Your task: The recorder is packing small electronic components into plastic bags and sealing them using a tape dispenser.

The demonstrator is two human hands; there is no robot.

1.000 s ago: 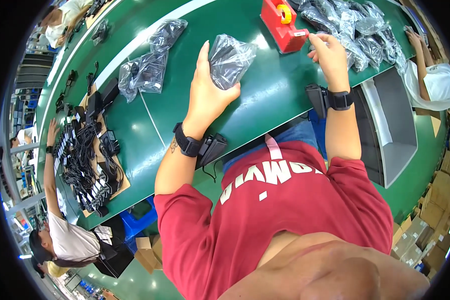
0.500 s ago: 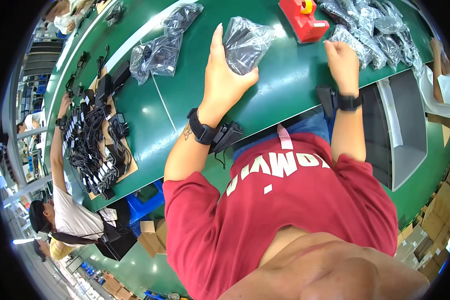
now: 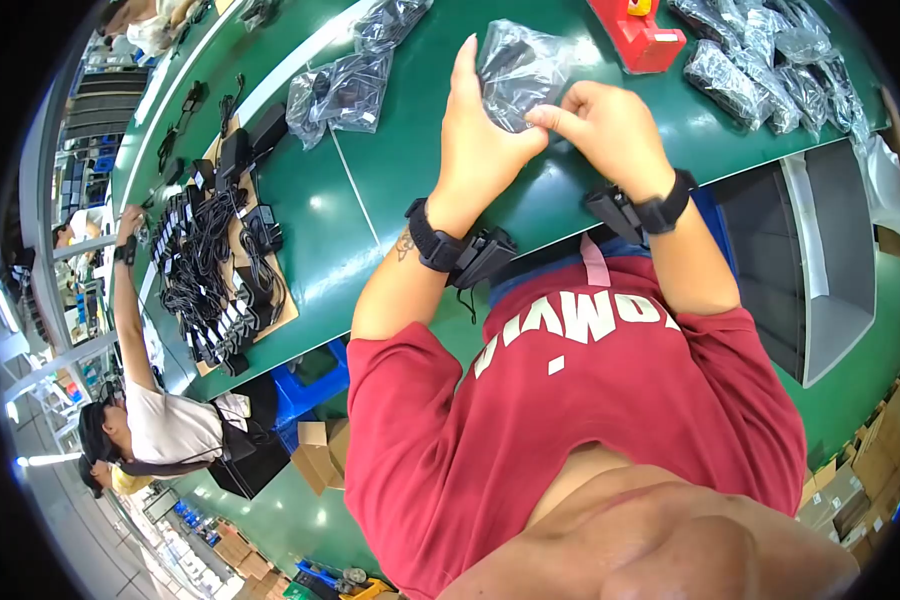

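Right hand (image 3: 610,130) now at clear bag (image 3: 518,70), left hand (image 3: 475,140) beside, green table (image 3: 370,200)
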